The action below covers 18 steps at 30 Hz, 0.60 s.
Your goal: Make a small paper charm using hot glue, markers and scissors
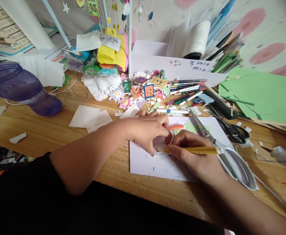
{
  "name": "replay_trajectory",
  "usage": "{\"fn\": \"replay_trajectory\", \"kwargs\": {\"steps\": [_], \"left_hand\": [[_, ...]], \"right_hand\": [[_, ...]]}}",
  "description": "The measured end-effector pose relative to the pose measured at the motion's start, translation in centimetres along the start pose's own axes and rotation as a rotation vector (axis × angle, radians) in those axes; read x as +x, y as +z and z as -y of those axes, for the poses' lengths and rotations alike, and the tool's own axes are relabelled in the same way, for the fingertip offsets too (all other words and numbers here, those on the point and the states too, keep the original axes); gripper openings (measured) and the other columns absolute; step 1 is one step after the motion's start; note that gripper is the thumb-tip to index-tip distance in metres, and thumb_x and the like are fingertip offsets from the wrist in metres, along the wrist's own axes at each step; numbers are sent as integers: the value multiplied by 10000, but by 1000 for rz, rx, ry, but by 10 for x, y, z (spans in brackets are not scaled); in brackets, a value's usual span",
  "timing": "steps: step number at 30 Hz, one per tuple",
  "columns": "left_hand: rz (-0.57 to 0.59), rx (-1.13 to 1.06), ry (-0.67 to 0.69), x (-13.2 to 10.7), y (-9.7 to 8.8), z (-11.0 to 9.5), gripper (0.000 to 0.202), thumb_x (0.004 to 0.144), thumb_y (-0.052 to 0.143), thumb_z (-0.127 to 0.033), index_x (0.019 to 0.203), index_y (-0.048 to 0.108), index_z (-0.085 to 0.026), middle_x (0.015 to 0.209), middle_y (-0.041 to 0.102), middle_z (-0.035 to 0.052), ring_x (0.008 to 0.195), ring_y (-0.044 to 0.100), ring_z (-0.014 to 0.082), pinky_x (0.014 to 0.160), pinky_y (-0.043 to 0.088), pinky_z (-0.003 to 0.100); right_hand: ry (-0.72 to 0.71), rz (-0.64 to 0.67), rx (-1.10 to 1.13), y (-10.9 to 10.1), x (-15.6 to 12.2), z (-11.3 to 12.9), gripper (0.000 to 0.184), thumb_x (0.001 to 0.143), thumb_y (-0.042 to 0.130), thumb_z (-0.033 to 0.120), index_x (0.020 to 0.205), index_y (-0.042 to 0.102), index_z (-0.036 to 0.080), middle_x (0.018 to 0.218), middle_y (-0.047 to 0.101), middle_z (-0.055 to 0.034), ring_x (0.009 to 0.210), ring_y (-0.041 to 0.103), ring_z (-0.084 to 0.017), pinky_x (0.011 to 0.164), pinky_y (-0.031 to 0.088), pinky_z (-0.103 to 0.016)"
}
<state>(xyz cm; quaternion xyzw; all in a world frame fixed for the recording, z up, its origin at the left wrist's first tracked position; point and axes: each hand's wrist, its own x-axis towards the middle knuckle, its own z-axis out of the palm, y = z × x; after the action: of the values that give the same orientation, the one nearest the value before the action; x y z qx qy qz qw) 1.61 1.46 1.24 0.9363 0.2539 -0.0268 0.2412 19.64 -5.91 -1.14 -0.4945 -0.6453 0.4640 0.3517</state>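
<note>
My right hand (194,150) is closed around a yellow marker (203,150). Its tip points left and meets a small piece of white paper (160,145), where a short yellow-brown mark shows. Over that piece arches my left hand (150,130), thumb and forefinger spread apart and resting at its edges; the other fingers are partly hidden. Beneath both hands lies a larger white sheet (143,163) with faint stray pen marks. An orange marker (176,127) lies just beyond my fingers. Large silver scissors (221,145) rest beside my right hand.
Small coloured drawings (143,89) are heaped at the back, near a pile of pens (187,91). Black-handled scissors (233,130) and green paper (262,98) lie right. Left are blank paper pieces (90,118) and a tilted purple bottle (30,88). Paper scraps litter the wooden table (113,160).
</note>
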Motion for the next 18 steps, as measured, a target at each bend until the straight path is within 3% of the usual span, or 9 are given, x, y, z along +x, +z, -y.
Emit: {"fn": "replay_trajectory", "kwargs": {"steps": [12,18], "left_hand": [[-8,-4,21,1,0,1,308,568,717,-351,852,644,-258,1136,476,32,1097,404,280,890,258,426],[-17,-20,36,1,1,4,351,580,719,-375,920,660,-317,1131,488,25,1088,410,280,890,252,429]], "right_hand": [[-31,-19,10,-1,2,1,182,770,652,256,631,539,224,575,557,25,512,466,-119,471,345,-255],[-23,-6,-16,0,2,5,196,755,649,254,599,537,211,557,549,23,481,439,-104,435,320,-248]]}}
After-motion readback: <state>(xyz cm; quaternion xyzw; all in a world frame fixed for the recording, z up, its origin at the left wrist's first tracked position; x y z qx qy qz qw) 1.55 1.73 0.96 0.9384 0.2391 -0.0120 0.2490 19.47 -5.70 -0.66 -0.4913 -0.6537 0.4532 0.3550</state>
